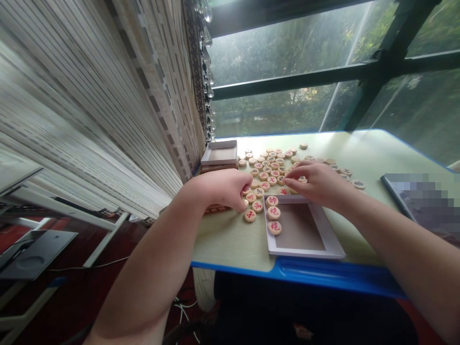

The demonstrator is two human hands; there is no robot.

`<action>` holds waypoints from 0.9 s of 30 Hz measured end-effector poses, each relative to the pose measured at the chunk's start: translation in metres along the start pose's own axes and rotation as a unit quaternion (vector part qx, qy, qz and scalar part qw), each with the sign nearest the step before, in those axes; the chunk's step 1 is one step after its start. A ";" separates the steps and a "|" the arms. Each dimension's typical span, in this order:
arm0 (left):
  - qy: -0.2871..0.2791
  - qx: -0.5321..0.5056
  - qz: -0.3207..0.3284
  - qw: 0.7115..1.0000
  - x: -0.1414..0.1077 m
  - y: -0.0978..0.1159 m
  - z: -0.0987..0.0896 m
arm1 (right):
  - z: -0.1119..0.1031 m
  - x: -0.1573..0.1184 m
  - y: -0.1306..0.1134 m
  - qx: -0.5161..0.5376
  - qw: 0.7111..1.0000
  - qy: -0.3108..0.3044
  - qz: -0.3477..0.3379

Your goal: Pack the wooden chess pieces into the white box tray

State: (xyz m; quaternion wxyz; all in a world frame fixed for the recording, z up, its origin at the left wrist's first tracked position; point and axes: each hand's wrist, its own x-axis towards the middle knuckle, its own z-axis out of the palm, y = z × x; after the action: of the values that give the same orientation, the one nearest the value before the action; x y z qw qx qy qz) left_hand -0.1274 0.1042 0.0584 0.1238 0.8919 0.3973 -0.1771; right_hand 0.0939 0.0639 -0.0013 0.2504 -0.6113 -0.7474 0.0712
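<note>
Round wooden Chinese chess pieces with red or black characters lie spread on the table. My left hand is at their left side, fingers curled down among them; whatever is inside the fingers is hidden. Just below it lies a red-marked piece. My right hand hovers over the right part of the spread, thumb and forefinger a little apart, with pieces under and beside it. In front stands a shallow white box. Three red-marked pieces form a column along its left side.
Another shallow white box part rests on a brown stack at the table's back left. A dark-edged flat device, partly blurred out, lies on the right. The table has a blue edge. A striped curtain hangs close on the left.
</note>
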 end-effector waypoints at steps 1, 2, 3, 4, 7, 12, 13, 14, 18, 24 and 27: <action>0.008 -0.008 0.002 1.000 0.000 -0.001 0.000 | -0.001 0.000 0.000 -0.001 1.000 0.001 0.003; 0.015 -0.018 0.006 1.000 0.001 -0.001 -0.001 | -0.002 0.000 -0.001 -0.003 1.000 0.003 0.006; 0.021 -0.029 0.012 0.999 0.001 -0.002 -0.001 | -0.003 0.000 -0.001 -0.005 1.000 0.005 0.006; 0.026 -0.040 0.020 0.999 0.002 -0.003 -0.001 | -0.004 0.000 0.000 -0.007 1.000 0.009 0.006; 0.032 -0.064 0.039 0.997 0.006 -0.005 -0.001 | -0.004 -0.001 0.000 -0.011 1.000 0.017 -0.001; 0.041 -0.070 0.048 0.996 0.010 -0.009 0.000 | -0.004 -0.001 -0.002 -0.025 1.000 0.019 0.001; 0.047 -0.066 0.045 0.996 0.011 -0.010 0.001 | -0.005 -0.001 -0.002 -0.027 0.999 0.020 0.001; 0.057 -0.059 0.038 0.996 0.011 -0.011 0.001 | -0.005 -0.001 -0.002 -0.029 0.999 0.019 0.002; 0.131 -0.042 0.011 0.990 0.013 -0.011 0.003 | -0.002 -0.001 0.002 -0.029 0.999 -0.003 -0.016; 0.189 -0.005 0.084 0.978 0.027 -0.003 0.011 | 0.004 0.000 0.006 -0.008 0.998 -0.055 -0.030; 0.190 0.027 0.083 0.978 0.033 0.001 0.015 | 0.005 0.000 0.006 -0.015 0.998 -0.059 -0.021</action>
State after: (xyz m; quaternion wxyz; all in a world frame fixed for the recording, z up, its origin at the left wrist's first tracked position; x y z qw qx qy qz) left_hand -0.1095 0.1196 0.0314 0.0365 0.9420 0.3335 -0.0042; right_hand 0.0967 0.0661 -0.0077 0.1985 -0.5936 -0.7746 0.0905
